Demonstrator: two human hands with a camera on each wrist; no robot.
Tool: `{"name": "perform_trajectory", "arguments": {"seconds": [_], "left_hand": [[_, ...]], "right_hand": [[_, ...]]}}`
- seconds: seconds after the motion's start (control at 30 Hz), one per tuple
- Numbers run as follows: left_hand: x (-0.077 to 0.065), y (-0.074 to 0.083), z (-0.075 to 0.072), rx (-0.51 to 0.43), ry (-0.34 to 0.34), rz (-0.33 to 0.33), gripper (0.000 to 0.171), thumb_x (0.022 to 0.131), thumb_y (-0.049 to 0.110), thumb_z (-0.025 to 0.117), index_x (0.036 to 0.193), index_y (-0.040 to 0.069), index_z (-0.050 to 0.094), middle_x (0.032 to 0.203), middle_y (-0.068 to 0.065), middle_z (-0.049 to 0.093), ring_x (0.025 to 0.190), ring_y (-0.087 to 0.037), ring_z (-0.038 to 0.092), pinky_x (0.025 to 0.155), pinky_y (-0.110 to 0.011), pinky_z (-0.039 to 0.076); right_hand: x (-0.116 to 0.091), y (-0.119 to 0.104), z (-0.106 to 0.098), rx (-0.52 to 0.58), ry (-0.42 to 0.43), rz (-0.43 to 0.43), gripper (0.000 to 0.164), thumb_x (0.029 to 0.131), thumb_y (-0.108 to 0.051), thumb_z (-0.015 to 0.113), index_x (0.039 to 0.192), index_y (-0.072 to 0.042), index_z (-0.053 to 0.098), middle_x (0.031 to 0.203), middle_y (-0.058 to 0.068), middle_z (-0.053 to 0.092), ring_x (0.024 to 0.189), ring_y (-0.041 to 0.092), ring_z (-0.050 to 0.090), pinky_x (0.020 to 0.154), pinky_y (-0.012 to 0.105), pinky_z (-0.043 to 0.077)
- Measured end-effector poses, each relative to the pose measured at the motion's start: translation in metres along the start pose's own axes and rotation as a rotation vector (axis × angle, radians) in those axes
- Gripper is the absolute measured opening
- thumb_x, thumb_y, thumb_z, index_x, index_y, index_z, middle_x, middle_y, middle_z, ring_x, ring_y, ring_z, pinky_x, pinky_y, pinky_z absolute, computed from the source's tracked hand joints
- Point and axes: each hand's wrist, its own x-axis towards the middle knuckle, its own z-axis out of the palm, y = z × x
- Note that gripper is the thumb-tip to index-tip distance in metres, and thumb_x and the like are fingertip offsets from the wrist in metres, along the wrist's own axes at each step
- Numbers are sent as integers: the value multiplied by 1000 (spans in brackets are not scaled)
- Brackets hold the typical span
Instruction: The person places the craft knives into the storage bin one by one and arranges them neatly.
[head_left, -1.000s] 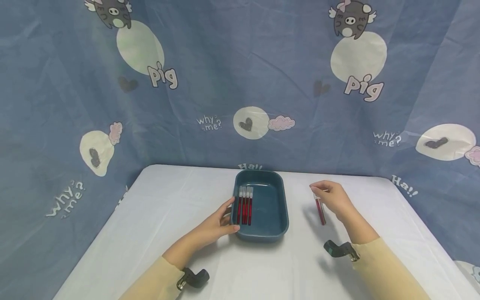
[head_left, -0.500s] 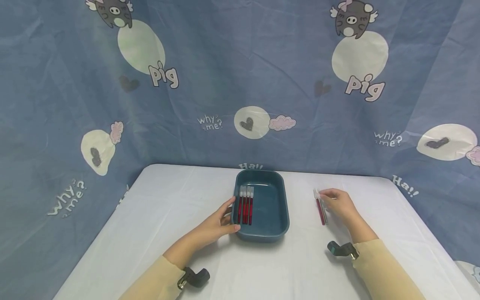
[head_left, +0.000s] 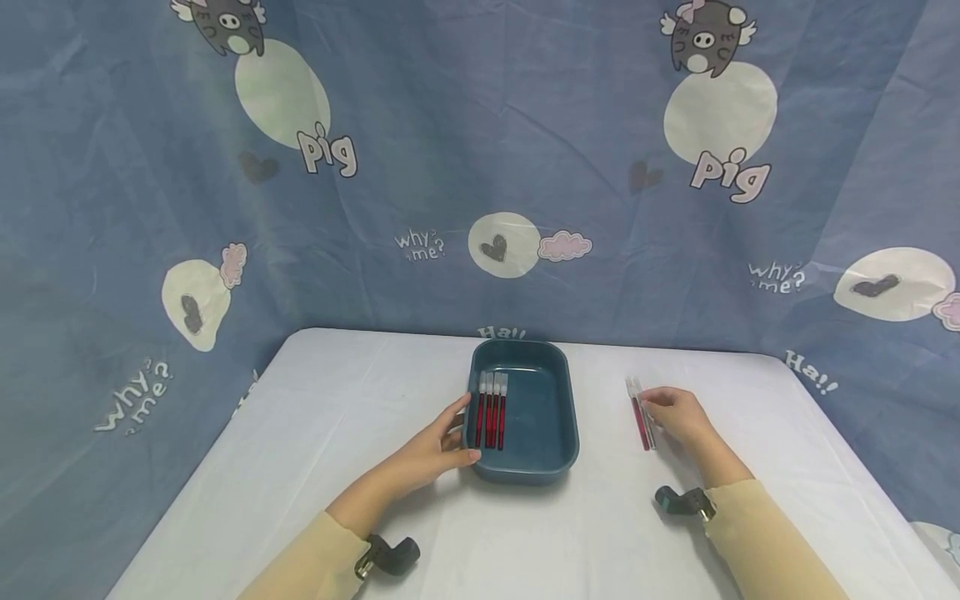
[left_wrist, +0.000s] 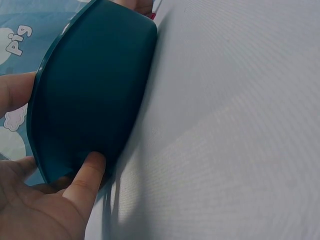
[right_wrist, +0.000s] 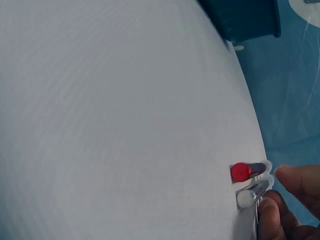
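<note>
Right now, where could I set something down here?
Bare: the table left of the left hand, the strip between blue tray and loose red stick, and the tray's right half. Crowded: the tray's left side, holding red sticks, and around the right hand.

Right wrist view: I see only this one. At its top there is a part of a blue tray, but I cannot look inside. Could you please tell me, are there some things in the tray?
Observer: Yes, in the head view four red pens with pale caps lie side by side in the tray, along its left side.
Operator: Thank you, this is clear. And the other hand, is it free or does it hold something?
Observer: It is not free: the left hand holds the tray at its left side, with the thumb at the near corner.
</note>
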Motion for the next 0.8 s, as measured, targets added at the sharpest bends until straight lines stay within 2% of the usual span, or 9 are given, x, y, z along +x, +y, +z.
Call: {"name": "perform_trajectory", "arguments": {"seconds": [0.23,0.37,0.57,0.8], "left_hand": [[-1,1,0,3,2,0,92,92,23,74,162,25,15,162,-22,24,144,-44,32,115,-56,29],[-2,2,1,-14,-1,0,92,92,20,74,162,24,15,162,-22,23,145,-43,31,116,-55,28],[-3,3,1,-21,0,-1,92,92,19,74,162,23,15,162,-22,23,145,-43,30,117,-54,27],[-2,3,2,6,13,-9,92,91,23,75,162,25,16,162,-22,24,144,-43,32,116,-55,28]], "right_hand": [[1,1,1,-39,-11,14,31,98,-16,62,124,1,65,125,26,62,112,39,60,89,47,54],[2,0,0,-89,-4,26,31,95,-14,66,122,1,66,119,25,64,110,41,61,87,49,55],[2,-1,-3,-135,-3,40,32,93,-13,68,122,0,67,121,28,64,110,44,62,89,53,54],[3,-1,-5,-172,-10,39,34,90,-14,71,120,0,69,114,25,68,99,37,67,85,50,56]]}}
